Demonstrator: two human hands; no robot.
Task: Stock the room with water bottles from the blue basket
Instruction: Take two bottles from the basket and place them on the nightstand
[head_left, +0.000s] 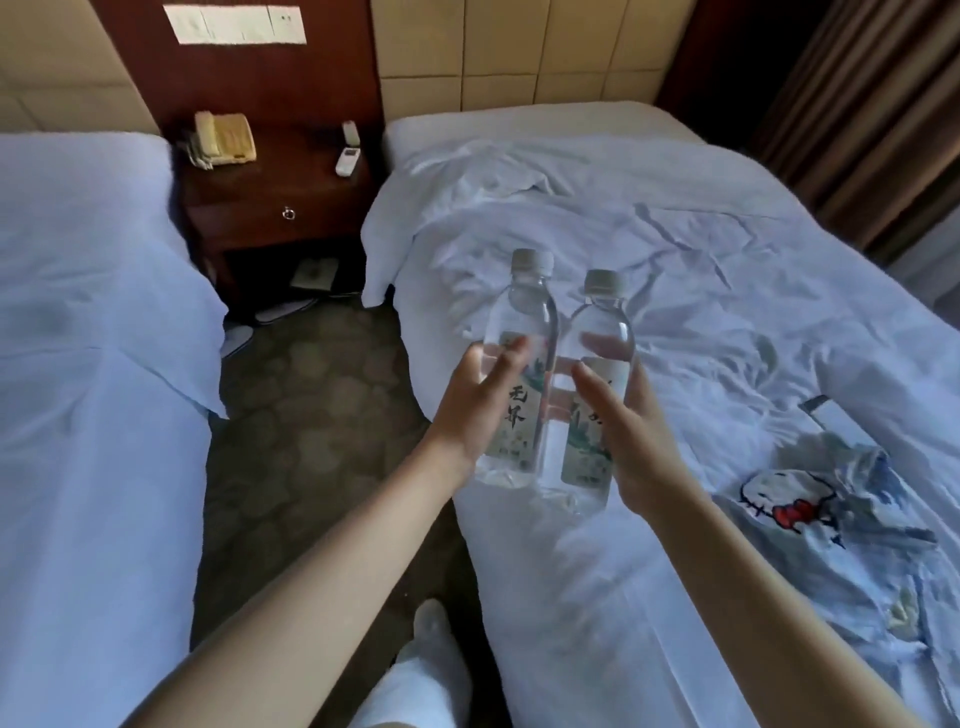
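Observation:
I hold two clear water bottles upright and side by side over the near edge of the right bed. My left hand (475, 410) grips the left bottle (519, 332) around its pale printed label. My right hand (631, 431) grips the right bottle (602, 332) the same way. Both bottles have pale caps and touch each other along their sides. The blue basket is not in view.
A dark wooden nightstand (280, 192) stands between the two beds, carrying a beige telephone (224, 137) and two white remotes (347, 160). The left bed (78, 312) has smooth white sheets. The right bed (675, 234) has a rumpled duvet and printed clothing (810, 509). Brown curtains hang at far right.

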